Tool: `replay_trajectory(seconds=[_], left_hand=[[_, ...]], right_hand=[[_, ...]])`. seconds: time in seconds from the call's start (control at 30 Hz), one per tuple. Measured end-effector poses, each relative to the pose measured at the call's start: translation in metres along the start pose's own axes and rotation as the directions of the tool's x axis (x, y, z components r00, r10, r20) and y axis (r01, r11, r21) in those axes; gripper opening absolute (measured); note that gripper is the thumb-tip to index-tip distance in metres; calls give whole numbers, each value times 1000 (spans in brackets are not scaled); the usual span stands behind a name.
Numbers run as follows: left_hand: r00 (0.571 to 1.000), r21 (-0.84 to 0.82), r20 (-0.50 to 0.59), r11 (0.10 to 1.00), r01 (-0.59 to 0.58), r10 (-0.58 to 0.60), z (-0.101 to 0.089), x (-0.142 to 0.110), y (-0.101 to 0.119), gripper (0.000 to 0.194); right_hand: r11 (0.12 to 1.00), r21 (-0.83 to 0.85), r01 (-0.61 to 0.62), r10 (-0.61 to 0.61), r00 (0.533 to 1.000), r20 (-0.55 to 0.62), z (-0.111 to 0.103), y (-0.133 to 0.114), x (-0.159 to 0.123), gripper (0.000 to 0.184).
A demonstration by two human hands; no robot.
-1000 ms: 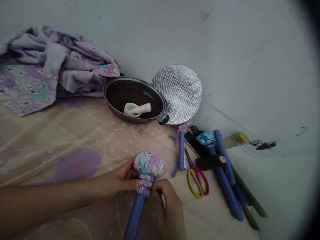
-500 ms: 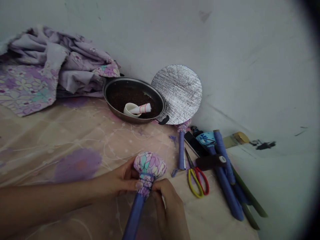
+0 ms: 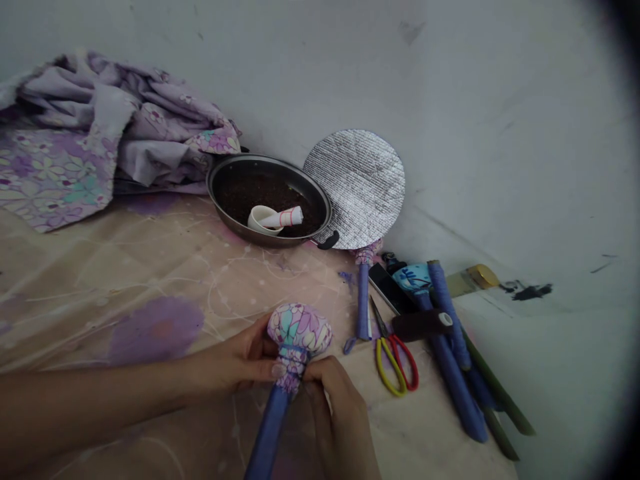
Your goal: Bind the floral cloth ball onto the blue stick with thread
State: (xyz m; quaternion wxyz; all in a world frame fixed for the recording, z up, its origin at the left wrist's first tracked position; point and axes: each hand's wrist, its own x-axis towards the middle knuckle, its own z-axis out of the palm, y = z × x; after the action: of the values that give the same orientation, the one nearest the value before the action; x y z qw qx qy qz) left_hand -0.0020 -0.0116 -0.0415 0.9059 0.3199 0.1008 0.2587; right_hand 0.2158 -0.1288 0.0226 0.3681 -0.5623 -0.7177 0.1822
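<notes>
In the head view, a mallet-like stick (image 3: 299,329) has a round head of floral cloth and a handle wrapped in blue. Dark cord circles the gathered cloth at its neck. My left hand (image 3: 253,357) is closed around the neck from the left, thumb across the front. Against the neck's right side, my right hand (image 3: 340,410) is closed in a pinch. Whatever lies between those fingertips is too small or hidden to make out. The handle slants down toward the bottom edge of the view.
Scissors (image 3: 393,360) lie right of my hands, near a dark thread spool (image 3: 423,325) and blue-wrapped sticks (image 3: 457,383). Another floral-headed stick (image 3: 363,300) lies by a phone (image 3: 390,287). Behind are a pan (image 3: 240,229) holding a small bowl, a silvery disc (image 3: 360,187) and crumpled cloth (image 3: 165,140).
</notes>
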Motion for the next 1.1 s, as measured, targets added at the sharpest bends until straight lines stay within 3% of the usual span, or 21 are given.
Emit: replay_trajectory(seconds=[0.17, 0.33, 0.47, 0.6, 0.77, 0.97, 1.1], left_hand=[[1000, 37, 17, 999, -15, 14, 1, 1, 3, 82], [1000, 100, 18, 995, -10, 8, -3, 1, 2, 82], [1000, 140, 27, 990, -12, 9, 1, -1, 5, 80], [999, 144, 52, 990, -6, -2, 5, -1, 8, 74], [998, 132, 65, 991, -7, -1, -3, 1, -6, 93], [998, 162, 11, 984, -70, 69, -7, -5, -28, 111], [998, 213, -55, 977, -11, 23, 0, -11, -20, 116]], right_hand=[[990, 45, -132, 135, 988, -71, 18, 1, -9, 31], [925, 176, -338, 364, 920, -148, 32, -2, -16, 21], [944, 165, -284, 300, 951, -78, 26, -2, -13, 18], [972, 84, -220, 230, 965, -128, 16, -7, -7, 23], [991, -120, -63, 44, 987, -155, 14, -18, -5, 31], [918, -398, -6, -68, 983, -172, 28, -33, -10, 25], [963, -268, -35, -20, 979, -201, 26, -34, -3, 30]])
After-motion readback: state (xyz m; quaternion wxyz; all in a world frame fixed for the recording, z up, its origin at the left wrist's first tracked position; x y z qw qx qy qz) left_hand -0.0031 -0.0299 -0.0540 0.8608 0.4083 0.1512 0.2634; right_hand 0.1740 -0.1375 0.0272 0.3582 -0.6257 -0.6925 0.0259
